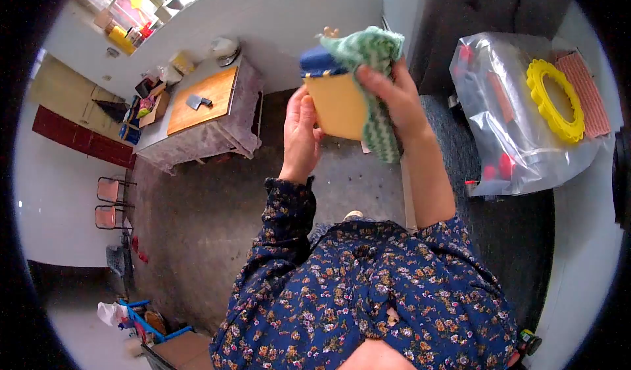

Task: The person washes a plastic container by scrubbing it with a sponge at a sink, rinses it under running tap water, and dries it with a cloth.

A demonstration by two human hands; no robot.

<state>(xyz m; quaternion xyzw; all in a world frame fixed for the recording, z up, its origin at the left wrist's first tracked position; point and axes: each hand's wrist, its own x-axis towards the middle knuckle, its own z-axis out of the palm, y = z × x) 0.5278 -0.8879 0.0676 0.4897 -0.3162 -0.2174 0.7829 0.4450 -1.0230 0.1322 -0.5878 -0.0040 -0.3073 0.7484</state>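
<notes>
Raised in front of me is a boxy yellow thing with a dark blue top (335, 110); its exact kind is not clear. My left hand (302, 133) grips it by the left side, thumb on the near face. My right hand (397, 97) is closed on a green and white patterned cloth (378, 48), which lies over the top and right side of the yellow thing. Part of the cloth hangs down below the right hand. Small tan knobs (330, 32) stick up behind the blue top.
A table (217, 136) at the left carries a wooden board (217, 97) with a cleaver (195, 101) on it. To the right, clear plastic covers a surface holding a yellow scalloped ring (532, 94). Pink folding chairs (108, 217) stand by the left wall.
</notes>
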